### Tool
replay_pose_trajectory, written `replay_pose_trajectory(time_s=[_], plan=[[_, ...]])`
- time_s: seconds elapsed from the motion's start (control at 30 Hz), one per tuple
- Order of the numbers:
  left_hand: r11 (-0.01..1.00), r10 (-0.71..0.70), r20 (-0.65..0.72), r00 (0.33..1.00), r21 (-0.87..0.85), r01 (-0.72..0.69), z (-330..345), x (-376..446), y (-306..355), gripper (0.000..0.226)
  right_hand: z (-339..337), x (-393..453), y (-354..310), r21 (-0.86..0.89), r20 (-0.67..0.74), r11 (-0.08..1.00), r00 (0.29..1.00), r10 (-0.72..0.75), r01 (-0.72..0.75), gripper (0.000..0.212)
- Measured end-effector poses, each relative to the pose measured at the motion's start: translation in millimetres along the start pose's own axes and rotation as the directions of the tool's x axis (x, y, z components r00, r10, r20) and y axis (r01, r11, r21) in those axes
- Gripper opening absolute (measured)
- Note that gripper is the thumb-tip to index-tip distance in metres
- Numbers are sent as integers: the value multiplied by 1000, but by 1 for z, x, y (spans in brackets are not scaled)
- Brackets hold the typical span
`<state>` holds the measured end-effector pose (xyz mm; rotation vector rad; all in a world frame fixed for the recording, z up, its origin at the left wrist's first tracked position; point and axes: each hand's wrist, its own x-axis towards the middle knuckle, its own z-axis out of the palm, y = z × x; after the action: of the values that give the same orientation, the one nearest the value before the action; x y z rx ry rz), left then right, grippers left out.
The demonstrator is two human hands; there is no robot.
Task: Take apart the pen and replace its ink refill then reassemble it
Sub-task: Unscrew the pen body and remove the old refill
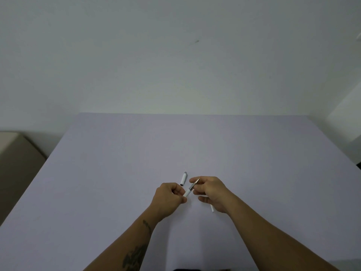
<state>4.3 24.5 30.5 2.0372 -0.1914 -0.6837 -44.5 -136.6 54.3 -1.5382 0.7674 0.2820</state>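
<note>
Just below the frame's centre, the left hand [169, 196] is pinching the smooth white barrel [187, 193] in closed fingers, while the right hand [210, 190] is gripping its slim metallic front section [194, 185]. A white cylindrical cap [183, 178] is lying just above them on the matte lavender surface [117, 163]. A thin white piece [212, 208] is peeking out beneath the right hand.

My one camera sits on my head, looking forward and down over the tabletop [195, 145], near my forearms.
</note>
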Motion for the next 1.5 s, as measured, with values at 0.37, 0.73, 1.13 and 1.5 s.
replay_pose_trajectory(time_s=[0.37, 0.73, 1.13, 1.5], plan=[[1000, 12, -1, 1000, 8, -12, 4, -5, 2, 12, 5, -3, 8, 38, -7, 999, 1000, 9, -8, 19], [999, -6, -1, 1000, -43, 6, 0, -10, -2, 12, 7, -6, 9, 111, 19, 993, 999, 46, -48, 19], [998, -1, 36, 999, -64, 3, 2, -3, -3, 12, -3, -7, -3, 168, -65, 985, 997, 35, -24, 19], [996, -71, -9, 997, -61, 70, -7, 8, -18, 8, -19, 15, -34, 136, -213, 989, 977, -20, 50, 13]])
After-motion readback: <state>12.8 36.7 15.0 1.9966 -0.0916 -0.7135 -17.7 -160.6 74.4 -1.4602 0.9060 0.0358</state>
